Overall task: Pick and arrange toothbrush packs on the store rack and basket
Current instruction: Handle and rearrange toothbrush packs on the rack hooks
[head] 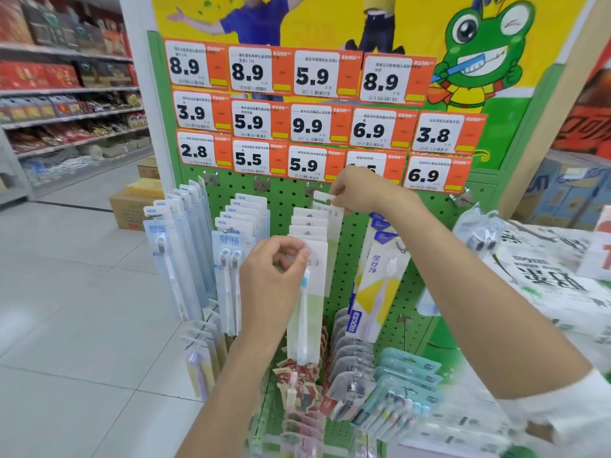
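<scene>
- In the lowest row, teal multi-brush packs (408, 390) hang just right of red cartoon-printed packs (299, 385).
- The left hand (269, 276) is curled, thumb and fingertips pinching the top edge of the front toothbrush pack (314, 292). This is a white-and-green card holding a blue-headed brush, and it hangs upright at the front of the middle row.
- Just left of it hang blue twin-brush packs (228, 276), and to its right a yellow-and-white pack (377, 282).
- Farther in, the right hand (360, 193) reaches across with its fingers closed, pinching the white tab of the rearmost pack (324, 197) of the same row, close to the green pegboard (350, 252).
- Above the hands, orange price tags (307, 127) cover the board in three rows.
- A cartoon frog poster (479, 44) tops the rack.
</scene>
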Demonstrator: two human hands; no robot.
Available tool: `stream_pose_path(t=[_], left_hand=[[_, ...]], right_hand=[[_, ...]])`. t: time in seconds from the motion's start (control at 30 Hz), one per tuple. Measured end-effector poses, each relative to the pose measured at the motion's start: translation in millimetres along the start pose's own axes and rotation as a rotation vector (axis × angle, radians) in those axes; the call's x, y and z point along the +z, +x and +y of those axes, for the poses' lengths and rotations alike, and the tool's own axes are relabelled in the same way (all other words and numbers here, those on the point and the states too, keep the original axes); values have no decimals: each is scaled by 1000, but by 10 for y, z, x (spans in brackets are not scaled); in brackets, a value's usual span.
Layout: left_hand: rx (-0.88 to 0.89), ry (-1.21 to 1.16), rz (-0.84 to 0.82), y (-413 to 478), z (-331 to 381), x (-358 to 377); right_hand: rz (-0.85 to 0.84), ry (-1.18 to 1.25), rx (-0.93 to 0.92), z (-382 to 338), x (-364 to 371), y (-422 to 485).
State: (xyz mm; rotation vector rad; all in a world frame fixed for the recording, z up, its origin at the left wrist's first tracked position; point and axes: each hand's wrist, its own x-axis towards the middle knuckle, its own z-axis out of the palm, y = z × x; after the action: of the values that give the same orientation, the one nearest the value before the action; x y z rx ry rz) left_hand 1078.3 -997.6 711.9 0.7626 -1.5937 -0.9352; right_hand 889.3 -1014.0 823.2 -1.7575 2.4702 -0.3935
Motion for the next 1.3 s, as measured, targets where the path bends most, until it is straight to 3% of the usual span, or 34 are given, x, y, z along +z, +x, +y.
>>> stream_pose_path(t=[0.6,0.8,1.13,1.3], left_hand=[[-15,-24,26,-8,-23,23],[-30,-30,34,-33,-7,39],[-29,-30,54,-46,13,59],[-36,-44,55,-54,19,47]], right_hand=[[-41,75,-143,111,-26,-86],[61,139,-165,121,-49,-105],[-44,42,-175,50,-51,-95],[34,83,-215,21,42,-70]])
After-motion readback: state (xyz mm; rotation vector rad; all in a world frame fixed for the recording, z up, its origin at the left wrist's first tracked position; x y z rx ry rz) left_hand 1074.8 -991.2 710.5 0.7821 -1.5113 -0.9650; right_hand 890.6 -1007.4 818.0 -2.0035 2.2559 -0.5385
